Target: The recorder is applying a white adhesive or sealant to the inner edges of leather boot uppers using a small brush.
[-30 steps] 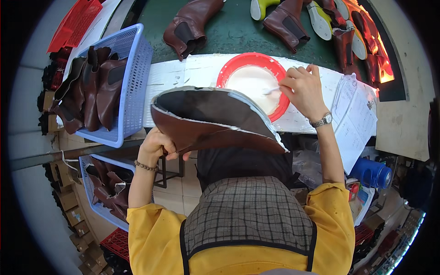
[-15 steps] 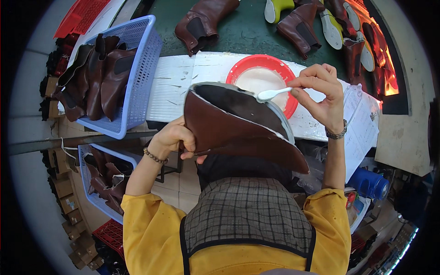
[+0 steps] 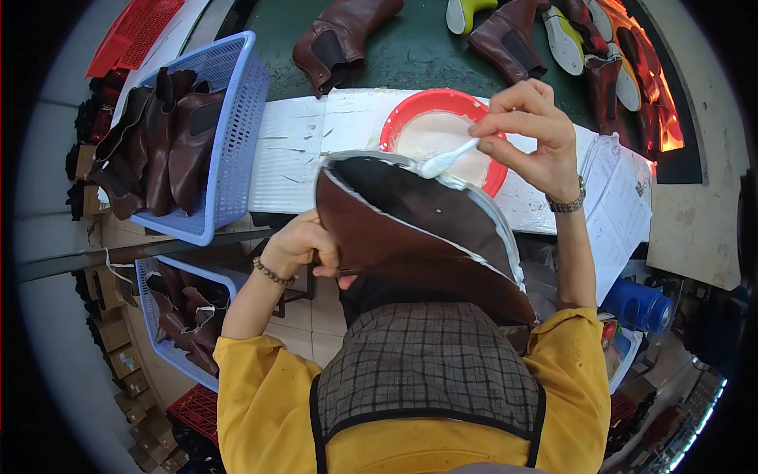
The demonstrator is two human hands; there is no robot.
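A brown leather boot upper [image 3: 395, 245] is held tilted over my lap, its open bottom edge facing up and its dark lining showing inside. My left hand [image 3: 304, 246] grips its left end, with some fingers hidden beneath the leather. Between the thumb and fingers of my right hand [image 3: 529, 138] is a white brush [image 3: 448, 160], its head against the far rim of the upper. White paste lines that rim and part of the near one. Just beyond stands a red bowl [image 3: 392, 118] of white paste, partly behind my right hand.
Brown boot uppers fill a blue basket [image 3: 241, 134] at the left; another blue basket [image 3: 178, 355] sits lower. Several boots, including one brown boot [image 3: 339, 43], lie on the green surface [image 3: 426, 51]. At the right are papers [image 3: 620, 205] and a blue jug [image 3: 639, 306], near an orange glow.
The brush has moved slightly left along the far rim, and more white paste shows on the rim toward the right end. The upper has tipped a little, its right end lower.
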